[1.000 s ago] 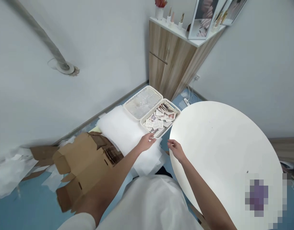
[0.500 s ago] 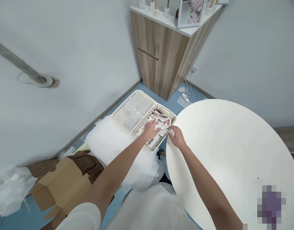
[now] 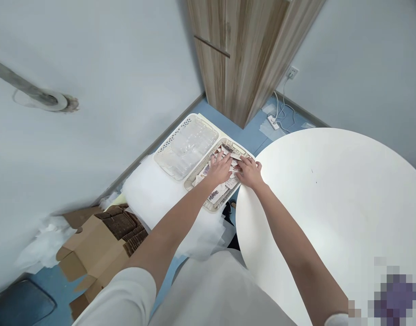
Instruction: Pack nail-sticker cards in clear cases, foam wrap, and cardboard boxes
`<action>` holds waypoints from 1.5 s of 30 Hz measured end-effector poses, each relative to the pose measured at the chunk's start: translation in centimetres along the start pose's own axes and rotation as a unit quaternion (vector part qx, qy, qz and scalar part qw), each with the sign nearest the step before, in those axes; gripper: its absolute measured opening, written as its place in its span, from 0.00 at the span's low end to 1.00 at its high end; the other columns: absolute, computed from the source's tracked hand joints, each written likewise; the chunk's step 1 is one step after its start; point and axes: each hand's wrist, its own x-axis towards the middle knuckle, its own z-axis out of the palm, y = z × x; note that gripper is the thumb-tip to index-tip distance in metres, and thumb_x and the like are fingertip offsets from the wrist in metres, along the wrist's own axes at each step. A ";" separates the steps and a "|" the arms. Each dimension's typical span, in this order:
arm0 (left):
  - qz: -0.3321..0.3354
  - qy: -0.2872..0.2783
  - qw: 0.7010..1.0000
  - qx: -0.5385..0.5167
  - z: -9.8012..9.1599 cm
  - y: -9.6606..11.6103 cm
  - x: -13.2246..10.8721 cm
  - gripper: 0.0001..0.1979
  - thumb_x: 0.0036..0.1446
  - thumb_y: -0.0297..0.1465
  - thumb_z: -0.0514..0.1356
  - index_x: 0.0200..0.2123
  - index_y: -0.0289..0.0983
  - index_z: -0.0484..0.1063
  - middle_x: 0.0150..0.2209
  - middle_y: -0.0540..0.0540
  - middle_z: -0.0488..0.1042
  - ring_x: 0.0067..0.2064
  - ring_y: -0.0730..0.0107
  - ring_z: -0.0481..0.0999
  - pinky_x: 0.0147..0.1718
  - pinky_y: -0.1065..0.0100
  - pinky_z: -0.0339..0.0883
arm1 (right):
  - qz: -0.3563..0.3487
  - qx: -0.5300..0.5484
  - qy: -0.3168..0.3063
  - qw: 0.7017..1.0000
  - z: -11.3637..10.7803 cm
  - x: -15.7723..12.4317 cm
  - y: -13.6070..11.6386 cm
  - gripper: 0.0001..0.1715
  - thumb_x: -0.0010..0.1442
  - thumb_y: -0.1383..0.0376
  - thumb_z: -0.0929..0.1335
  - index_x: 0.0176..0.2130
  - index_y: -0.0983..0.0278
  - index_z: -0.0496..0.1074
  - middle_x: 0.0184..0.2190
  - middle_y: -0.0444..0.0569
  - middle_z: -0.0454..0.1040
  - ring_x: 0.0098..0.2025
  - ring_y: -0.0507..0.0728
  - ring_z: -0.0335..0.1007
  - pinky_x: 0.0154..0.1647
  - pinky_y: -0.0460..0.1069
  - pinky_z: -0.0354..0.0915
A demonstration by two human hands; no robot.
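Printed cards lie in a loose pile inside a pale plastic basket. My left hand rests on the pile with its fingers spread, palm down. Over the basket's right side reaches my right hand, its fingers apart and touching cards near the far right corner. Both hands look open, though some fingertips are hidden among the cards. Next to this basket, on the left, stands a second pale basket holding clear plastic packaging.
White foam sheets are stacked below the baskets. An opened cardboard box sits at lower left, near a dark chair. A round white table fills the right. Behind stand a wooden cabinet and a power strip.
Both hands have moved toward the basket's far end. My right hand has gone from the basket's edge onto the cards with fingers spread. The view has tilted down.
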 end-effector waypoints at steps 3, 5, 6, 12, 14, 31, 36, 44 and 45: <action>-0.002 0.007 1.000 0.010 -0.5 0.7 -0.8 0.24 0.49 0.30 0.56 0.52 0.37 0.59 0.58 0.41 0.55 0.61 0.49 0.42 0.55 0.47 0.31 | 0.001 0.024 0.009 1.000 -0.2 -0.6 -0.3 0.24 0.51 0.61 0.63 0.49 0.59 0.64 0.56 0.51 0.58 0.55 0.66 0.49 0.50 0.64 0.42; -0.001 0.021 1.000 -0.005 -1.3 1.1 -1.9 0.23 0.49 0.30 0.56 0.51 0.38 0.61 0.57 0.42 0.57 0.61 0.50 0.44 0.55 0.47 0.32 | 0.001 0.059 0.026 0.998 -0.7 -1.6 -0.9 0.23 0.51 0.61 0.63 0.48 0.59 0.65 0.55 0.50 0.60 0.55 0.65 0.51 0.51 0.64 0.42; -0.003 0.031 0.999 -0.021 -1.9 1.2 -2.6 0.22 0.49 0.30 0.56 0.50 0.38 0.62 0.56 0.42 0.58 0.60 0.50 0.45 0.55 0.48 0.32 | 0.000 0.084 0.036 0.996 -0.9 -2.1 -1.3 0.22 0.51 0.62 0.63 0.47 0.58 0.65 0.54 0.49 0.61 0.55 0.64 0.52 0.51 0.63 0.42; -0.059 0.134 0.958 -0.248 -3.6 1.3 -8.9 0.22 0.49 0.32 0.57 0.49 0.39 0.61 0.52 0.42 0.63 0.56 0.59 0.57 0.55 0.57 0.47 | 0.028 0.375 0.076 0.924 -1.7 -5.9 -5.5 0.14 0.50 0.58 0.64 0.36 0.61 0.72 0.40 0.50 0.72 0.43 0.58 0.66 0.45 0.53 0.59; -0.097 0.142 0.912 -0.371 -3.0 1.6 -11.7 0.29 0.49 0.32 0.58 0.55 0.38 0.53 0.52 0.40 0.62 0.53 0.62 0.62 0.50 0.61 0.56 | 0.070 0.479 0.061 0.873 -1.4 -7.2 -7.2 0.14 0.48 0.56 0.65 0.33 0.63 0.72 0.33 0.49 0.74 0.35 0.56 0.68 0.38 0.51 0.62; -0.184 0.096 0.727 -0.654 0.7 3.8 -23.1 0.20 0.46 0.40 0.60 0.40 0.35 0.65 0.31 0.46 0.75 0.32 0.68 0.76 0.40 0.62 0.64 | 0.126 0.628 0.121 0.758 0.0 -16.9 -12.9 0.14 0.44 0.60 0.70 0.31 0.61 0.64 0.30 0.42 0.67 0.25 0.49 0.63 0.27 0.46 0.61; -0.164 0.044 0.740 -0.650 1.5 5.8 -23.4 0.17 0.46 0.38 0.60 0.38 0.35 0.66 0.31 0.46 0.75 0.32 0.69 0.75 0.39 0.64 0.63 | 0.161 0.628 0.178 0.740 -0.1 -20.1 -11.8 0.15 0.44 0.62 0.69 0.34 0.61 0.64 0.32 0.42 0.64 0.25 0.48 0.63 0.28 0.46 0.62; -0.132 -0.087 0.723 -0.672 3.6 12.6 -22.3 0.16 0.41 0.37 0.64 0.34 0.35 0.69 0.32 0.46 0.74 0.34 0.71 0.74 0.35 0.69 0.64 | 0.223 0.682 0.303 0.628 -0.4 -27.4 -9.0 0.17 0.44 0.62 0.69 0.37 0.59 0.63 0.30 0.40 0.63 0.29 0.48 0.63 0.35 0.49 0.64; -0.129 -0.097 0.725 -0.670 4.1 13.6 -22.0 0.16 0.42 0.38 0.63 0.33 0.35 0.69 0.31 0.46 0.74 0.34 0.71 0.74 0.34 0.70 0.64 | 0.235 0.680 0.314 0.619 -0.3 -28.5 -8.6 0.17 0.45 0.62 0.68 0.37 0.59 0.63 0.29 0.40 0.63 0.29 0.48 0.63 0.36 0.49 0.64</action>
